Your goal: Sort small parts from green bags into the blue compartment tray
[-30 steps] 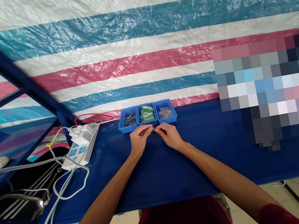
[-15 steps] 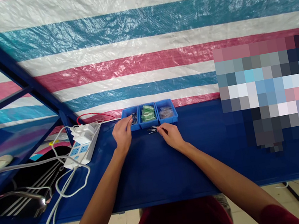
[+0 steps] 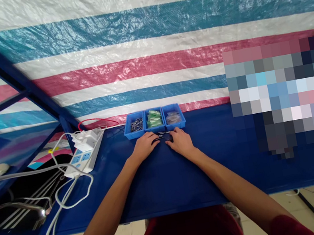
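Observation:
My left hand rests low on the blue table, thumb and fingers apart, its fingertips at a few thin metal pieces that look like small screws or pins. Facing it from the other side, my right hand has its thumb spread from its fingers and touches the same pieces. Just behind the hands stand three blue bins in a row. Dark and silver slender pieces fill the left bin. Green packets lie in the middle bin. Clear packets lie in the right bin.
A white power strip with plugged-in adapters and looping white cables occupies the table's left side. Behind the bins hangs a striped plastic sheet. A blue metal frame slants at left. The right side is pixelated.
My left hand has come from the left bin, rightward and down, to the metal pieces on the table. My right thumb and fingers have spread. The view has shifted slightly.

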`<state>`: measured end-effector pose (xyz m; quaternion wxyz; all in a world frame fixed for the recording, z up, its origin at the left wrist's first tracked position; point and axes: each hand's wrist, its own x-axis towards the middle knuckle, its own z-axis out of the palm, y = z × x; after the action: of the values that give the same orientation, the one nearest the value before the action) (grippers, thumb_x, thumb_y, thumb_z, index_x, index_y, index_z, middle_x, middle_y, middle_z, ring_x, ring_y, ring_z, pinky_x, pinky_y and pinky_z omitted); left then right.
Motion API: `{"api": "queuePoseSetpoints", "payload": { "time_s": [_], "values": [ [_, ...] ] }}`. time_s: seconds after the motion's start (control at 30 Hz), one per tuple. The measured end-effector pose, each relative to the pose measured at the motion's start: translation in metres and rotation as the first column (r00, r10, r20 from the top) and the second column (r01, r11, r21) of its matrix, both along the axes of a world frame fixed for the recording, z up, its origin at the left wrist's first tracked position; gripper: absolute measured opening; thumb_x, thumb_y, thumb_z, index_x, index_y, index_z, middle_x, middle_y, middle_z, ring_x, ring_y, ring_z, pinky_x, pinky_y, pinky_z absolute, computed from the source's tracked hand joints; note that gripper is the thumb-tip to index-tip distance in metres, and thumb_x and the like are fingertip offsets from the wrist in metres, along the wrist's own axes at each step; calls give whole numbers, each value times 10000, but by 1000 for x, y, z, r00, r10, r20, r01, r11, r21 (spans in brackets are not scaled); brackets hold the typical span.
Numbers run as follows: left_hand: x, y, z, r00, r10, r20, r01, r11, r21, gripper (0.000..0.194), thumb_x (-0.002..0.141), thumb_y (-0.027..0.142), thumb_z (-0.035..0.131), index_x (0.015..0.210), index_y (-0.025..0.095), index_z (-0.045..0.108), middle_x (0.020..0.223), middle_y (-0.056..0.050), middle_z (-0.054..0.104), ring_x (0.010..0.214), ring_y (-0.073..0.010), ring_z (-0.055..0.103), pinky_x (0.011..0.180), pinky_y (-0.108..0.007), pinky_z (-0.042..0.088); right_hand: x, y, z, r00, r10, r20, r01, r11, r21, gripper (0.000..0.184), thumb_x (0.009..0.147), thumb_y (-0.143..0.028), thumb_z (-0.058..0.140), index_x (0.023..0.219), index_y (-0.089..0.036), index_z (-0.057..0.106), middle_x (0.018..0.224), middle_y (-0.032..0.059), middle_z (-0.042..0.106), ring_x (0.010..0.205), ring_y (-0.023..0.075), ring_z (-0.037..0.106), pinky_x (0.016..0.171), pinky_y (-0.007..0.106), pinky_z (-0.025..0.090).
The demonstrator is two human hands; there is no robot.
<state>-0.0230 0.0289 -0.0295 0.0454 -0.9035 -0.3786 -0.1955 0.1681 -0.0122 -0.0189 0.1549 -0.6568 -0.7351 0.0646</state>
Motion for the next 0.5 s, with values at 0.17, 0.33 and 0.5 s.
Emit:
{"api": "queuePoseSetpoints", "payload": {
  "time_s": [0.17, 0.33, 0.5],
  "values": [
    [0, 0, 1, 999, 32, -22, -32, 999, 6, 169, 916, 256, 510, 906, 182, 662, 896, -43, 667, 869, -191, 603, 767, -288, 466, 0, -1, 3, 996, 46, 82, -47, 999, 10, 246, 898, -260, 470, 1029, -157, 651, 1054, 101, 622, 928, 217, 617, 729, 286, 457],
    [4, -2, 2, 997, 71, 12, -71, 997, 43, 171, 913, 235, 506, 881, 179, 663, 859, -48, 668, 839, -196, 586, 740, -291, 454, 1, -1, 4, 990, 110, 94, -114, 992, 45, 246, 922, -205, 402, 995, -171, 635, 1021, 85, 638, 875, 188, 630, 698, 263, 444],
    [6, -5, 4, 987, 105, 123, -118, 988, 98, 169, 914, 240, 509, 949, 178, 662, 924, -55, 679, 890, -207, 583, 830, -321, 451, 1, -3, 9, 987, 141, 80, -146, 988, 52, 214, 925, -290, 457, 1014, -179, 617, 1063, 89, 623, 944, 196, 611, 734, 268, 454]
  ]
}}
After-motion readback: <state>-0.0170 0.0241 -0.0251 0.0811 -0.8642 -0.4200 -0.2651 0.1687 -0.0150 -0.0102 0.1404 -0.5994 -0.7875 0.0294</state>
